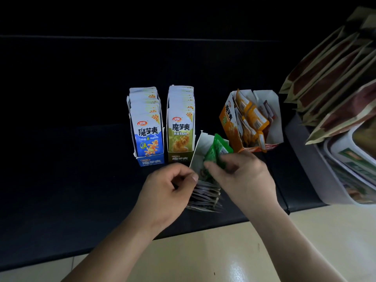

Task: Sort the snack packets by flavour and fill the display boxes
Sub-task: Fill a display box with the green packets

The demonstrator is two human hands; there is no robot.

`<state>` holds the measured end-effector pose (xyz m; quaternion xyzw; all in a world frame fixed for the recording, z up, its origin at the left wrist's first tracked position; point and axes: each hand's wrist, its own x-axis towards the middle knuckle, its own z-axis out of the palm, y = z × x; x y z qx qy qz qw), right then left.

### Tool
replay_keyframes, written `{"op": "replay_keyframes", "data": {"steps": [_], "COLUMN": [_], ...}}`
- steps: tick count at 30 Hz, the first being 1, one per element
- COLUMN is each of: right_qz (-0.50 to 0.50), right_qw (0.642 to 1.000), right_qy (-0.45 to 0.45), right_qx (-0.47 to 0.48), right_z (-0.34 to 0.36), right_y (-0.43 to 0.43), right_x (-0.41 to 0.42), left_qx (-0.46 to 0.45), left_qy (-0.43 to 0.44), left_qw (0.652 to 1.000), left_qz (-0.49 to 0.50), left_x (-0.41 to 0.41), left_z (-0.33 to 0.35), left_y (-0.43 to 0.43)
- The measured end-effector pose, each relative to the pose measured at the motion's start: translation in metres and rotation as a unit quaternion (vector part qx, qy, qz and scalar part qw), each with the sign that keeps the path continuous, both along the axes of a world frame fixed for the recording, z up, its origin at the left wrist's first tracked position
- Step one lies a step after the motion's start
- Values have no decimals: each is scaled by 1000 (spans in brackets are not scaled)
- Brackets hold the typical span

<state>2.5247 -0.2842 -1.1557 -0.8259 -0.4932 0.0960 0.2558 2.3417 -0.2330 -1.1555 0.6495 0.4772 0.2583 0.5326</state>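
Green plastic packets poised above white cardboard box.
Right hand clamps them, tilted toward one o'clock; left hand pinches its nine-o'clock wall.

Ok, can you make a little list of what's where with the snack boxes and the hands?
blue cardboard display box: full, upright, leftmost
olive cardboard display box: full, upright, beside it
orange cardboard display box: packets loose inside
right hand: grips green foil packets over white-lined open box
left hand: curled by that box, grip unclear
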Motion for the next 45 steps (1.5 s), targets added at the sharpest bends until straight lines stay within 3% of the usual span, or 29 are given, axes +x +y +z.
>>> {"op": "replay_keyframes", "data": {"steps": [3, 6, 9, 13, 18, 21, 26, 31, 34, 39, 42, 45], "right_qz": [-15, -31, 15, 137, 209, 156, -66, -51, -35, -55, -39, -14], "right_qw": [999, 985, 963, 940, 902, 883, 868, 816, 815, 846, 854, 872], "right_qy": [32, 138, 193, 243, 341, 411, 468, 563, 553, 461, 448, 444], "right_qx": [-16, 102, 186, 198, 162, 164, 153, 121, 170, 262, 264, 205], "right_z": [-9, -4, 17, 31, 32, 39, 40, 42, 44, 39, 31, 16], "right_y": [0, -4, -9, -13, -23, -25, -10, -9, -8, -3, -4, -8], "right_x": [0, 2, -2, -9, -3, 0, -2, -1, -4, 4, 4, 1], "left_qx": [2, 6, -1, -91, -174, -175, -181, -153, -111, -39, -21, -23], "left_qy": [11, 12, 5, -75, -145, -164, -212, -212, -163, -62, -35, -37], "left_qw": [1000, 1000, 1000, 993, 972, 970, 960, 965, 980, 997, 999, 999], "left_qz": [5, 5, 2, 27, 59, 37, 16, 12, -2, -18, -3, 25], "left_x": [0, -3, -1, 5, 7, 0, -4, 1, 6, 8, 5, 6], "left_z": [0, 0, 5, 23, 23, 17, 21, 25, 25, 1, -3, 1], "left_y": [-1, -1, 1, 8, 15, 17, 14, 15, 15, 9, 7, 8]}}
